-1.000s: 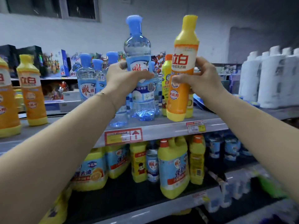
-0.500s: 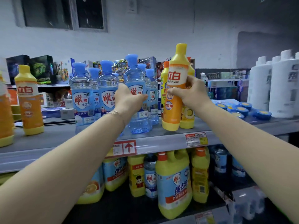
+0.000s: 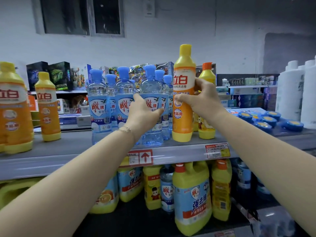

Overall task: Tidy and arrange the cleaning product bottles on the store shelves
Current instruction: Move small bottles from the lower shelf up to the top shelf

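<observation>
Top shelf (image 3: 179, 152), middle stretch, just behind the front edge.

- Orange bottle (image 3: 182, 117): upright, long axis vertical, base on or just above the shelf; contact cannot be told. It is directly ahead of the right hand (image 3: 202, 102), which comes in from the bottle's right side.
- Right fingers (image 3: 199, 82): curled round the label at mid-height, thumb on the near face. Firm wrap, no gap showing.
- Clear blue-capped bottle (image 3: 150, 86): upright at the front edge, just left of the orange bottle. The two are near touching.
- Left hand (image 3: 143, 113): wraps this bottle from the front at mid-body. Its fingers (image 3: 158, 111) curl toward the orange bottle's side, thumb on the opposite side.
- Row of blue-capped bottles (image 3: 99, 106): immediately left of the held one.
- Small yellow bottle (image 3: 206, 74): behind the orange bottle, partly hidden by the right hand.

Judgement: the next move turns on the narrow gap between the two held bottles. Each hand is nearer its own bottle, so no crossing is needed. Seating both flush with the front edge looks like the step in hand. Risk: knuckles nudging the neighbours.
</observation>
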